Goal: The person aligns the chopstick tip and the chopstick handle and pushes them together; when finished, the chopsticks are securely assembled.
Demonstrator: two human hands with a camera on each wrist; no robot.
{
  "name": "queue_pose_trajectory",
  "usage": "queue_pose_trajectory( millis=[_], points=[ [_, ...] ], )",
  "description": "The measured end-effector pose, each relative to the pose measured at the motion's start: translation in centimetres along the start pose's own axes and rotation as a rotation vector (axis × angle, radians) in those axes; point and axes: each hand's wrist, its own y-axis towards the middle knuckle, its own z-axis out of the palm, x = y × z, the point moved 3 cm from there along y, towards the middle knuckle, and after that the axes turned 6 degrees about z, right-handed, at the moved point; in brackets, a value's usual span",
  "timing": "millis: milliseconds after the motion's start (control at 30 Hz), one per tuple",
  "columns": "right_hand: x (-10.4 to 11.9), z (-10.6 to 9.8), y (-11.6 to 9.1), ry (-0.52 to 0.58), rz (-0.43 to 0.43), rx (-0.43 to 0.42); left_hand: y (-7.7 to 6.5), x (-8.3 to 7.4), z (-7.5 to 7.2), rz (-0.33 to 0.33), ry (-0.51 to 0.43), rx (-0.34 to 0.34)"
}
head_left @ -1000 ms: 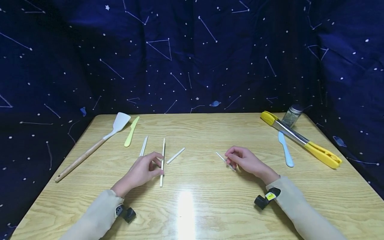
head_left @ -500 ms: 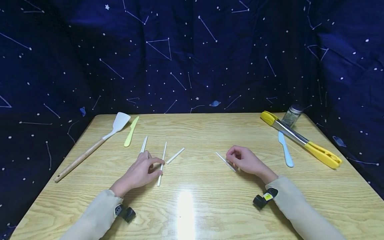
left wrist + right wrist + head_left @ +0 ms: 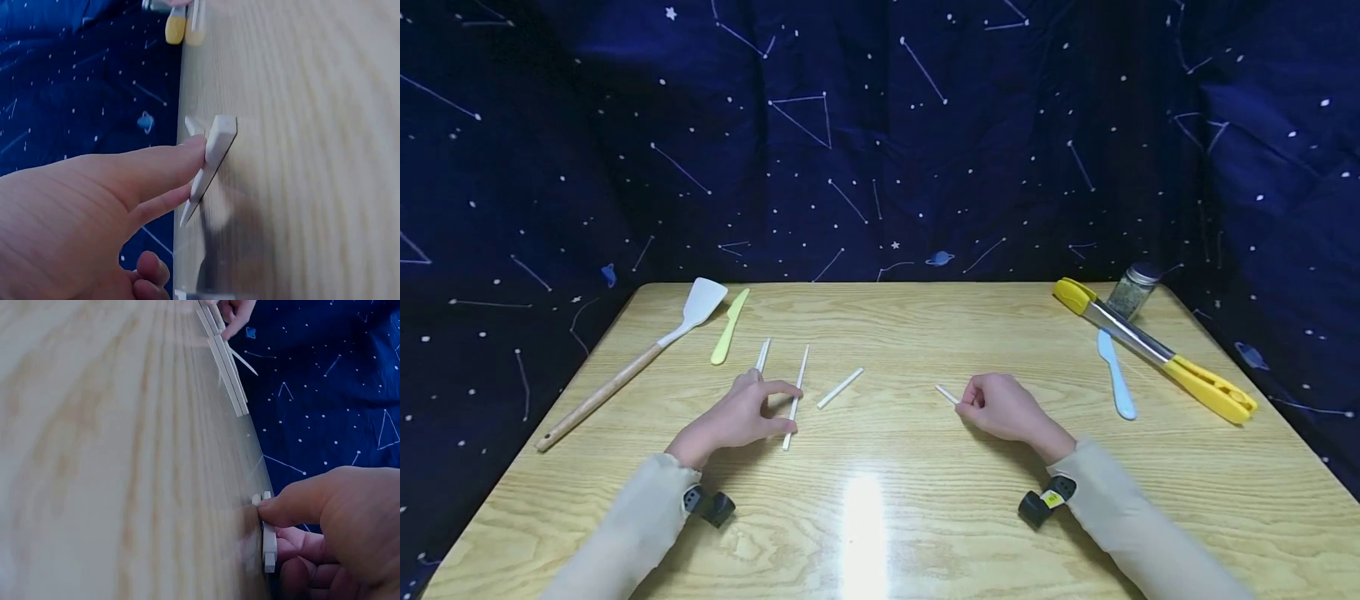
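Observation:
In the head view, my left hand [image 3: 740, 412] holds a long pale chopstick [image 3: 803, 362], its thumb and forefinger set apart along the length. The chopstick's square thick end [image 3: 222, 132] shows close up in the left wrist view, just over the wood. My right hand [image 3: 1006, 408] pinches a shorter pale stick [image 3: 946, 393], partly hidden by the fingers; the right wrist view shows the thumb on this stick's side. Between the hands, another short pale stick [image 3: 841, 388] lies slanted. Behind the left hand, part of a pale chopstick pair [image 3: 763, 354] shows.
At the left lie a white spatula [image 3: 703, 302] with a wooden handle and a light green knife [image 3: 728, 327]. To the right are a blue knife [image 3: 1117, 375], yellow-handled tongs [image 3: 1206, 386] and a lidded jar [image 3: 1132, 292]. A dark star-print cloth [image 3: 880, 150] hangs behind the table.
My left hand has shifted left with the long chopstick. My right hand has come slightly nearer to me and left, and its thumb and finger have closed on the short stick.

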Motion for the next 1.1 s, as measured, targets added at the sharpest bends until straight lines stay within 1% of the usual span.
queue_pose_trajectory(
  millis=[67, 200, 333, 467, 600, 700, 833, 900, 1000, 1100],
  points=[
    [0.1, 0.1, 0.2, 0.0, -0.011, -0.001, 0.0, 0.6, -0.2, -0.019, -0.009, -0.012],
    [-0.1, 0.2, 0.2, 0.046, -0.028, -0.017, -0.1, 1.5, -0.3, -0.054, -0.032, -0.013],
    [-0.4, 0.1, 0.0, 0.108, -0.03, -0.034, -0.1, 1.8, -0.2, -0.059, -0.063, -0.002],
    [-0.5, -0.2, -0.2, 0.215, -0.002, 0.003, -0.1, 1.5, -0.2, -0.051, -0.062, -0.005],
    [-0.5, -0.8, -0.2, 0.384, 0.039, 0.049, -0.1, 1.2, -0.1, -0.019, -0.021, -0.03],
    [-0.6, -1.1, -0.1, 0.49, 0.057, 0.062, 0.0, 1.0, 0.0, 0.01, 0.007, -0.08],
    [-0.8, -1.1, 0.0, 0.598, 0.078, 0.073, 0.3, 0.4, 0.3, 0.048, 0.008, -0.168],
    [-0.8, -1.0, -0.1, 0.648, 0.087, 0.079, 0.6, 0.0, 0.5, 0.059, 0.004, -0.2],
    [-0.8, -1.0, -0.2, 0.699, 0.096, 0.086, 1.2, -0.7, 0.8, 0.063, 0.002, -0.208],
    [-0.7, -1.1, -0.2, 0.739, 0.096, 0.091, 1.7, -1.1, 1.2, 0.046, 0.005, -0.191]
  ],
)
